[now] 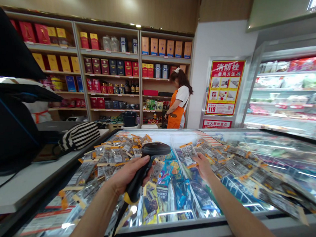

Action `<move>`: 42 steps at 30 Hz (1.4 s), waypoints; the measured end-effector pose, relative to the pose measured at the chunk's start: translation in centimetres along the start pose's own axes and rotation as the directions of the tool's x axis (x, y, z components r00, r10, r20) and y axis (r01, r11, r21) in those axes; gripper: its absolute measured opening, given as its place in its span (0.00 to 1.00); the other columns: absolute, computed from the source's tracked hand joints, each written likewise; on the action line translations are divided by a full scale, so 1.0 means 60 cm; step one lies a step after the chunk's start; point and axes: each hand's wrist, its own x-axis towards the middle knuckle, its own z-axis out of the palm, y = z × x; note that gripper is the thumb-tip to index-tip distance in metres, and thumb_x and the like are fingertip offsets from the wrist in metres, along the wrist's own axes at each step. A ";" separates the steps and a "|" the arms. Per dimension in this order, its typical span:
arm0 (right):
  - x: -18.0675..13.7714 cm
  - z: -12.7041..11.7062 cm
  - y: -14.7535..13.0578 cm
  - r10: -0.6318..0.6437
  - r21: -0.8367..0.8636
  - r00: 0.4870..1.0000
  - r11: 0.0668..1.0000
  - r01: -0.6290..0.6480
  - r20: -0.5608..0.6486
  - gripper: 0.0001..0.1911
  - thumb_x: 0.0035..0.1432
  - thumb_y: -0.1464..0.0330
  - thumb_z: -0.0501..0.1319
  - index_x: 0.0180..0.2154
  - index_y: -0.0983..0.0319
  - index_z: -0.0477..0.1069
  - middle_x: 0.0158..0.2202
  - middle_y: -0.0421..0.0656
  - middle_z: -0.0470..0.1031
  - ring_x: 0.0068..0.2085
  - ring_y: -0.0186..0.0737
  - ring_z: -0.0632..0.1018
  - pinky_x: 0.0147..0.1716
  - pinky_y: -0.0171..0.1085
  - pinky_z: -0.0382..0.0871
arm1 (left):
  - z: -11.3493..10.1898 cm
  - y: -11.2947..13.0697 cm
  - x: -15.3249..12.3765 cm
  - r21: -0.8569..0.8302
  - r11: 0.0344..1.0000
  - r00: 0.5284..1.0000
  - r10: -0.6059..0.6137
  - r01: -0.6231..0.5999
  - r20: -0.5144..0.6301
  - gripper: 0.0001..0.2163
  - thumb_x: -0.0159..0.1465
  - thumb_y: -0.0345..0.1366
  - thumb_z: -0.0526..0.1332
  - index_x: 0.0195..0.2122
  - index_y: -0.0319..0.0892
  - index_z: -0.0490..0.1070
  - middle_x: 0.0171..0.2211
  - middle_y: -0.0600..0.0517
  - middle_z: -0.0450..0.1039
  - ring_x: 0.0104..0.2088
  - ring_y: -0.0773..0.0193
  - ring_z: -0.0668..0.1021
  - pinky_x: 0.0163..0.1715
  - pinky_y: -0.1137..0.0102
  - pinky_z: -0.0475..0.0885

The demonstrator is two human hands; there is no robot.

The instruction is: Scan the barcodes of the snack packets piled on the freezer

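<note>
My left hand is wrapped round the handle of a black and yellow barcode scanner. The scanner's head points away from me, and its cable hangs down toward the front edge. A small clear packet with an orange top and a barcode label is pinched at its lower right side by my right hand. Many similar packets lie heaped on the glass freezer top to the left. Another spread of them covers the glass on the right. Packaged frozen goods show below, between the two heaps.
At the left, a dark checkout terminal and a black-and-white striped bag stand on a white counter. A person in an orange apron stands beyond the freezer, before shelves of boxes. A lit display cooler is at right.
</note>
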 end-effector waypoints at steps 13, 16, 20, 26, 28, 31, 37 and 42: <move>0.005 0.151 0.013 -0.140 -0.456 0.989 0.879 0.141 0.036 0.26 0.45 0.65 0.53 0.48 0.64 0.59 0.30 0.43 0.72 0.32 0.39 0.73 0.30 0.35 0.65 | -0.056 0.003 -0.015 -0.048 0.994 0.952 0.082 -0.100 -0.294 0.12 0.53 0.44 0.56 0.27 0.38 0.64 0.16 0.56 0.65 0.14 0.73 0.66 0.13 0.78 0.62; 0.000 0.212 0.014 -0.147 -0.700 0.989 0.703 0.125 0.029 0.23 0.48 0.69 0.48 0.49 0.64 0.60 0.38 0.46 0.71 0.40 0.40 0.71 0.38 0.36 0.63 | -0.074 0.006 -0.035 -0.036 0.995 0.933 0.075 -0.094 -0.352 0.12 0.54 0.44 0.55 0.29 0.38 0.65 0.17 0.55 0.65 0.14 0.73 0.67 0.13 0.78 0.62; -0.017 0.271 0.010 -0.038 -0.869 0.996 0.486 0.088 0.079 0.23 0.51 0.68 0.46 0.50 0.62 0.59 0.43 0.48 0.69 0.47 0.46 0.67 0.43 0.44 0.58 | -0.088 0.006 -0.054 -0.025 0.995 0.908 0.073 -0.092 -0.413 0.12 0.53 0.44 0.56 0.28 0.39 0.65 0.16 0.56 0.65 0.14 0.73 0.67 0.12 0.78 0.62; -0.028 0.290 0.018 -0.066 -0.885 0.967 0.392 0.251 0.245 0.21 0.54 0.64 0.44 0.49 0.63 0.59 0.52 0.48 0.60 0.52 0.45 0.60 0.47 0.45 0.54 | -0.080 0.000 -0.042 -0.019 0.998 0.886 0.051 -0.067 -0.461 0.13 0.53 0.44 0.55 0.23 0.38 0.64 0.14 0.56 0.64 0.12 0.73 0.66 0.11 0.79 0.62; -0.022 0.266 0.016 -0.108 -0.879 0.958 0.379 0.287 0.266 0.22 0.54 0.64 0.44 0.50 0.64 0.59 0.53 0.47 0.59 0.53 0.42 0.60 0.48 0.41 0.53 | -0.073 -0.006 -0.032 -0.023 0.998 0.892 0.048 -0.066 -0.450 0.12 0.53 0.44 0.55 0.24 0.38 0.64 0.14 0.55 0.65 0.12 0.73 0.67 0.11 0.78 0.62; -0.008 0.192 0.002 -0.132 -0.910 0.957 0.302 0.285 0.256 0.22 0.52 0.65 0.47 0.49 0.64 0.60 0.51 0.46 0.62 0.51 0.41 0.62 0.48 0.39 0.54 | -0.061 -0.016 -0.012 -0.050 0.998 0.918 0.023 -0.047 -0.397 0.12 0.53 0.44 0.55 0.26 0.39 0.64 0.15 0.56 0.66 0.13 0.73 0.66 0.11 0.78 0.62; -0.013 -0.032 -0.060 -0.177 -0.995 0.980 -0.005 0.096 0.095 0.21 0.50 0.64 0.49 0.46 0.62 0.63 0.48 0.47 0.64 0.49 0.47 0.64 0.45 0.43 0.56 | -0.025 -0.039 0.030 -0.057 0.998 0.955 -0.019 0.003 -0.294 0.13 0.52 0.45 0.57 0.24 0.38 0.63 0.16 0.55 0.66 0.13 0.73 0.66 0.12 0.78 0.62; -0.038 -0.133 -0.072 -0.064 -0.989 0.997 -0.148 0.027 0.037 0.18 0.50 0.64 0.48 0.38 0.65 0.68 0.39 0.51 0.70 0.42 0.47 0.69 0.41 0.44 0.59 | -0.001 -0.045 0.047 0.010 1.000 0.971 -0.007 0.010 -0.239 0.16 0.51 0.47 0.56 0.21 0.37 0.64 0.15 0.54 0.66 0.12 0.73 0.66 0.12 0.78 0.62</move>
